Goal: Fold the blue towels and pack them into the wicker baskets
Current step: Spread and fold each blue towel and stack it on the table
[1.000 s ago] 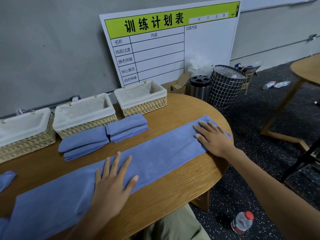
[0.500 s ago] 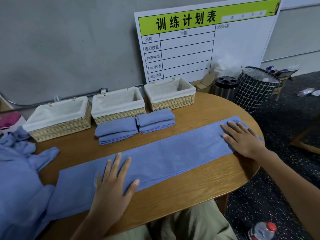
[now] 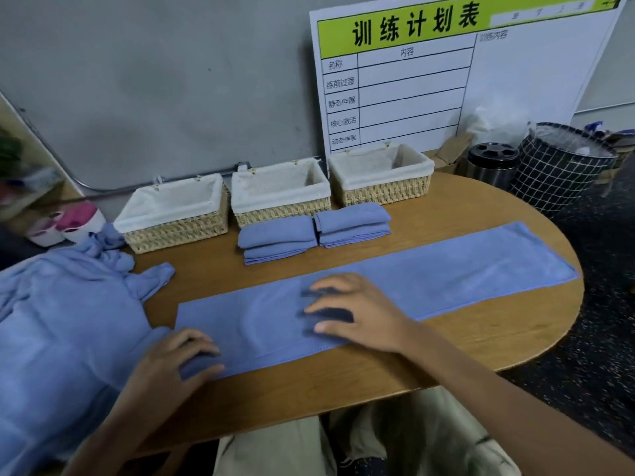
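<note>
A long blue towel [image 3: 446,269], folded into a narrow strip, lies across the wooden table [image 3: 481,341]. My left hand [image 3: 171,365] grips the strip's near left corner between curled fingers and thumb. My right hand [image 3: 357,314] is arched over the strip's middle with bent fingertips touching the cloth; it is blurred. Two folded towel stacks [image 3: 278,238] [image 3: 352,223] sit in front of the middle basket [image 3: 280,214] and the right basket [image 3: 381,192]. The left basket [image 3: 171,231] stands beside them. All three liners look empty.
A heap of unfolded blue towels [image 3: 62,321] covers the table's left end. A planning board [image 3: 412,80] leans on the wall behind the baskets. A steel bin [image 3: 493,163] and a mesh bin [image 3: 560,166] stand past the table's far right edge.
My right hand has left the strip's right end and moved to its middle. My left hand slid left to the strip's end and curled onto the corner. The view turned left.
</note>
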Action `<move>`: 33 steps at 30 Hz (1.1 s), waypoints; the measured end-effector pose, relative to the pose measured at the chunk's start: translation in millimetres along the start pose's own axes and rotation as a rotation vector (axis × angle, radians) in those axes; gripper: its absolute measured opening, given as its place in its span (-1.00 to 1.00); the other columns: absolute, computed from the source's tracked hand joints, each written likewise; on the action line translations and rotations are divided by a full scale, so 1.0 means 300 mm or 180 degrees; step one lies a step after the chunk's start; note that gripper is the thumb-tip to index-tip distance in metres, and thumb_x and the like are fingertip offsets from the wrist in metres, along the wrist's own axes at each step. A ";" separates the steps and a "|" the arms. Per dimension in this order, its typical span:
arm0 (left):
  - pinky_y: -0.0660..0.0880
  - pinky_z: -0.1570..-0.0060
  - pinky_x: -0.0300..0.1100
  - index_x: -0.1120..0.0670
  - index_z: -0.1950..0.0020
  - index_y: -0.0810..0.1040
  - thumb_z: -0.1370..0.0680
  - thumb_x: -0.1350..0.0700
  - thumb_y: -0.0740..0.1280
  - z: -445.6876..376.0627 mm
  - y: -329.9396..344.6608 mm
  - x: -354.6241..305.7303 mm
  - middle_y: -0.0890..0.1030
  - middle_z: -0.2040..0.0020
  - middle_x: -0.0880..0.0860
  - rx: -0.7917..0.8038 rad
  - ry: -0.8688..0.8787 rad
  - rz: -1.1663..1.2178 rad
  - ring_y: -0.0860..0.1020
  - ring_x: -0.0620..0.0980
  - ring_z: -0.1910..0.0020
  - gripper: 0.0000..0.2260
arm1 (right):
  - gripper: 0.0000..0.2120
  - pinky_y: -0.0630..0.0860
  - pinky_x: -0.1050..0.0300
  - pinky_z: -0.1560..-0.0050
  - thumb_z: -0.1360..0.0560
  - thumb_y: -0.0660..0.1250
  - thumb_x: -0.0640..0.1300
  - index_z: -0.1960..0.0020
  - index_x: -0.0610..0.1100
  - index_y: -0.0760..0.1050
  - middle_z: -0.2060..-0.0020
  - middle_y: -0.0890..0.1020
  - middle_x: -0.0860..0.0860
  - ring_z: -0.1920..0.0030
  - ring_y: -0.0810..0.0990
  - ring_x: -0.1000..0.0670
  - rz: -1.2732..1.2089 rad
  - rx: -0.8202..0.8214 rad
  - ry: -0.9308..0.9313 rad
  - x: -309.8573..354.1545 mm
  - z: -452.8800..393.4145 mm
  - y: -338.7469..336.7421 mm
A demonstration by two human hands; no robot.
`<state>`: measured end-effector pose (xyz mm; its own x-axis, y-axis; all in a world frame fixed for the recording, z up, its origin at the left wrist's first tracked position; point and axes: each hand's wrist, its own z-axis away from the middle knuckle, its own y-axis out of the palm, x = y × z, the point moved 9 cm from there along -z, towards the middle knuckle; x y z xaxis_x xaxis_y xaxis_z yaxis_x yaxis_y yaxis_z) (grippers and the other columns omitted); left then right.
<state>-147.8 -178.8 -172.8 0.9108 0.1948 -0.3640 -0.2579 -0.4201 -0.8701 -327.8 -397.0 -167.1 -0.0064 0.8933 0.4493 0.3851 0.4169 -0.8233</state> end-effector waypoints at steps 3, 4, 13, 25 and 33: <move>0.45 0.04 -0.29 -0.06 0.09 0.68 -0.56 -0.33 0.25 0.035 -0.049 0.041 0.56 0.05 -0.24 -0.0038 0.0134 -0.0157 0.56 -0.26 0.04 -0.61 | -0.71 0.25 0.04 -0.38 -0.49 0.33 0.24 -0.07 0.12 0.67 -0.22 0.54 0.13 -0.29 0.44 0.03 -0.0012 0.0059 -0.0294 0.092 -0.045 0.075; 0.47 0.05 -0.25 -0.06 0.08 0.68 -0.56 -0.31 0.26 0.046 -0.059 0.054 0.56 0.06 -0.24 -0.0070 0.0154 -0.0169 0.57 -0.24 0.05 -0.63 | -0.74 0.24 0.05 -0.36 -0.49 0.35 0.23 -0.03 0.11 0.68 -0.20 0.54 0.13 -0.26 0.44 0.03 0.0050 0.0100 -0.0361 0.106 -0.053 0.097; 0.40 0.07 -0.15 -0.01 0.09 0.63 -0.63 -0.02 0.23 0.080 -0.057 0.000 0.59 0.08 -0.14 -0.0254 0.0876 -0.0702 0.51 -0.17 0.11 -0.78 | -0.80 0.40 0.06 -0.12 -0.52 0.33 0.11 0.06 0.02 0.65 0.03 0.53 0.11 -0.01 0.45 0.08 0.0391 0.0113 -0.0379 0.140 -0.069 0.146; 0.47 0.15 -0.07 0.16 0.06 0.63 -0.63 0.20 0.23 0.115 -0.108 -0.014 0.62 0.06 0.00 -0.0694 0.1235 -0.0705 0.59 0.00 0.14 -0.81 | -0.82 0.40 0.04 -0.08 -0.54 0.35 0.07 0.07 0.00 0.66 0.10 0.57 0.13 0.08 0.53 0.07 0.0710 -0.0117 -0.0850 0.177 -0.081 0.146; 0.40 0.08 -0.18 -0.05 0.13 0.60 -0.68 -0.08 0.17 0.115 -0.075 0.003 0.56 0.14 -0.20 -0.0067 0.1004 -0.0592 0.52 -0.18 0.18 -0.70 | -0.84 0.41 0.14 0.10 -0.56 0.36 0.05 0.09 -0.01 0.64 0.14 0.56 0.09 0.12 0.52 0.05 0.0665 -0.0043 -0.1112 0.202 -0.044 0.148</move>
<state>-152.3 -138.5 -165.0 0.9970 -0.0121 -0.0770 -0.0750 -0.4220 -0.9035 -299.0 -326.5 -171.7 -0.2390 0.9628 0.1262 0.4234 0.2203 -0.8788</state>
